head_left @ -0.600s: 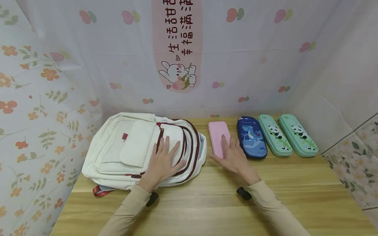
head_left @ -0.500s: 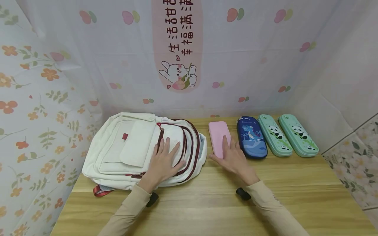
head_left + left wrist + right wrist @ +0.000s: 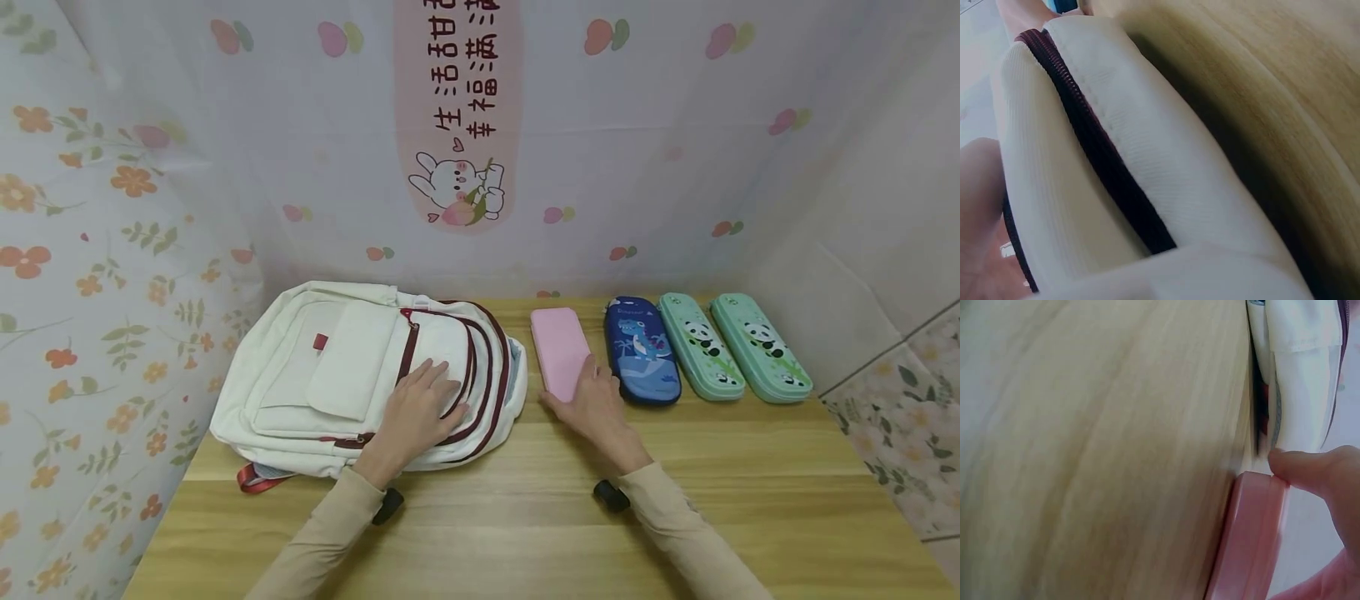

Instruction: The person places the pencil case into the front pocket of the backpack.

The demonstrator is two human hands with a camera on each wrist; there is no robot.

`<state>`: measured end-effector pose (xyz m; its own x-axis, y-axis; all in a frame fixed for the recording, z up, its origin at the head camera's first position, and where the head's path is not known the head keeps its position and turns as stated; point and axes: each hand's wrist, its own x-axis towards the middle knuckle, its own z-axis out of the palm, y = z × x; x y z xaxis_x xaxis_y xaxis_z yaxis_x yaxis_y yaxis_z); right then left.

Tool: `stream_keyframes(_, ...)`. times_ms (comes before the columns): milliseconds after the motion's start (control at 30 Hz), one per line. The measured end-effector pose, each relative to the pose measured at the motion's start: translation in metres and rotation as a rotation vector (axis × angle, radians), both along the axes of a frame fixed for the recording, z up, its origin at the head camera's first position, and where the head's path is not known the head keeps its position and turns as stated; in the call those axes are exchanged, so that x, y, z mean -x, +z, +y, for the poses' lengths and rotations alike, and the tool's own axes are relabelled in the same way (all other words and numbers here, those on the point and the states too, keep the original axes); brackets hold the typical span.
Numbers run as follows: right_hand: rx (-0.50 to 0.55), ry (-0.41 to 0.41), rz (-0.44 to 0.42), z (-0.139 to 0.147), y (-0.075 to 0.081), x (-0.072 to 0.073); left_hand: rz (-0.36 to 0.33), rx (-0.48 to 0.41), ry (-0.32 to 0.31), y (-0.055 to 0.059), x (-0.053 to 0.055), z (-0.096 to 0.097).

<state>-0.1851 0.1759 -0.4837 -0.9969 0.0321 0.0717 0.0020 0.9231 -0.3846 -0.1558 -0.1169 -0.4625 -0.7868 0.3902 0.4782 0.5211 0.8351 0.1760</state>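
A white backpack with dark red zips lies on the wooden table. My left hand rests on its front, beside the curved zips, with fingers slightly bent. In the left wrist view, a dark zip runs along the bag's pale side. A pink pencil case lies flat just right of the backpack. My right hand spans its near end, the thumb at the left corner and the fingers at the right edge. In the right wrist view, the thumb meets the corner of the case; the other fingertips are hidden.
A navy dinosaur pencil case lies right of the pink one. Two mint panda pencil cases lie side by side beyond it. A printed curtain hangs behind the table.
My right hand has closed in around the near end of the pink case, its fingers more bent. The left hand's fingers have curled a little on the backpack. The head view has shifted slightly.
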Motion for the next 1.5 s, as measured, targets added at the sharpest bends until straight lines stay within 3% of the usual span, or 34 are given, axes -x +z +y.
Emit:
stream_keyframes(100,-0.008,-0.028,0.027,0.002,0.002,-0.002,0.110,-0.032,-0.030,-0.001,0.001,0.000)
stream_keyframes(200,-0.005,-0.026,0.073,0.007,0.001,-0.004,0.163,-0.051,-0.035,-0.001,0.001,0.001)
stream_keyframes(833,0.146,-0.005,0.191,0.030,0.003,-0.006,0.132,-0.327,-0.130,0.015,0.005,-0.010)
stream_keyframes(1267,0.196,0.049,0.211,0.029,0.025,-0.008,0.242,-0.385,-0.144,0.024,0.007,-0.018)
stream_keyframes(1500,0.228,0.140,0.219,0.019,0.040,-0.012,0.300,-0.430,-0.096,0.030,0.008,-0.024)
